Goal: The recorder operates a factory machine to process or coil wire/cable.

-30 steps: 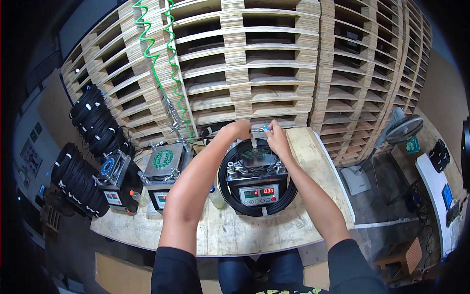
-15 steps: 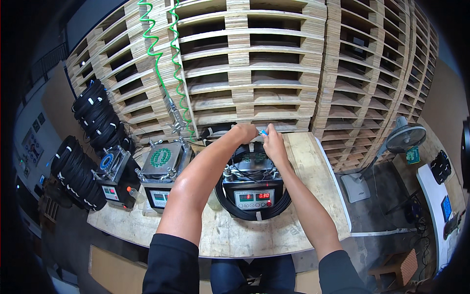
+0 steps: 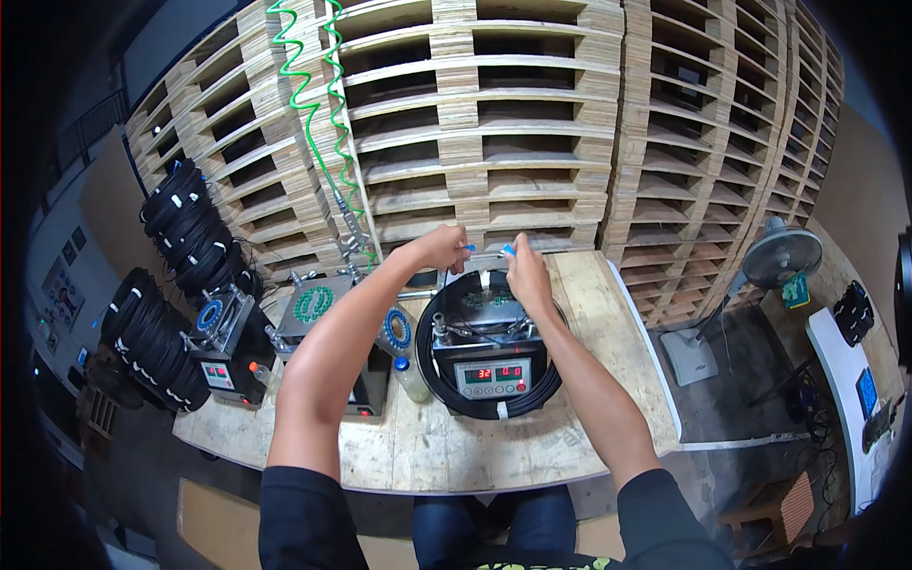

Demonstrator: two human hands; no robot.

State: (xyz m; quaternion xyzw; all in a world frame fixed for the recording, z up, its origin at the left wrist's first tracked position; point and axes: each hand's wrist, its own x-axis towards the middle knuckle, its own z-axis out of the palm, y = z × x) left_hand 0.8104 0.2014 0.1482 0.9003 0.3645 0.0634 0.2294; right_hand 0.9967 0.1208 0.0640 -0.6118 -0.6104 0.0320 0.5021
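Above the rear of a tester box with a red display (image 3: 494, 377), both my hands are closed in pinches, a short gap apart. My left hand (image 3: 445, 249) grips a small blue-tipped connector (image 3: 468, 248). In my right hand (image 3: 527, 277) is another small blue connector (image 3: 510, 251) with a pale end turned toward the left one. A coil of black cable (image 3: 551, 389), bound with white ties, lies around the box. Thin black cable crosses the box's metal top plate. Where the cable runs within my fingers is hidden.
Left of the coil stand a blue-capped bottle (image 3: 410, 378) and a blue-ringed disc (image 3: 396, 330). Further left are two similar boxes, one with a green-ringed plate (image 3: 313, 304), and stacked black cable coils (image 3: 152, 337). Wooden pallets (image 3: 456, 142) rise behind the table; a fan (image 3: 784, 255) stands right.
My hands have drawn apart, the left one moving leftward with its blue-tipped connector. My left forearm has shifted left, uncovering the bottle and blue-ringed disc. The tester's display reading has changed.
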